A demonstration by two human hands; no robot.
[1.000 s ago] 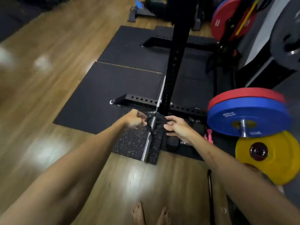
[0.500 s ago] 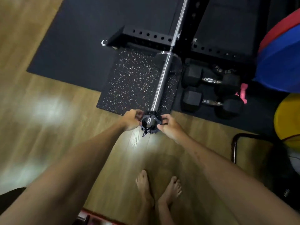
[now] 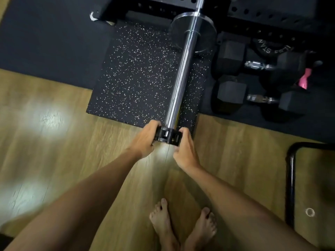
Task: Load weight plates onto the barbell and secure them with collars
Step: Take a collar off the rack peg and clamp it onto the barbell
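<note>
The chrome barbell sleeve (image 3: 181,73) runs from the rack at the top down toward me, bare of plates, with its steel stop flange (image 3: 208,22) near the top. A black clamp collar (image 3: 167,135) sits at the sleeve's near tip. My left hand (image 3: 145,140) grips the collar's left side and my right hand (image 3: 184,151) grips its right side. The sleeve's very end is hidden behind the collar.
A speckled rubber mat (image 3: 137,78) lies under the sleeve on the wooden floor (image 3: 54,142). Two black hex dumbbells (image 3: 261,98) and a pink item (image 3: 304,78) lie at the right. A black metal frame (image 3: 291,178) stands at the right edge. My bare feet (image 3: 181,227) are below.
The view has tilted down and closer. Both hands slid the collar along the sleeve from near the flange to its near tip and still hold it there.
</note>
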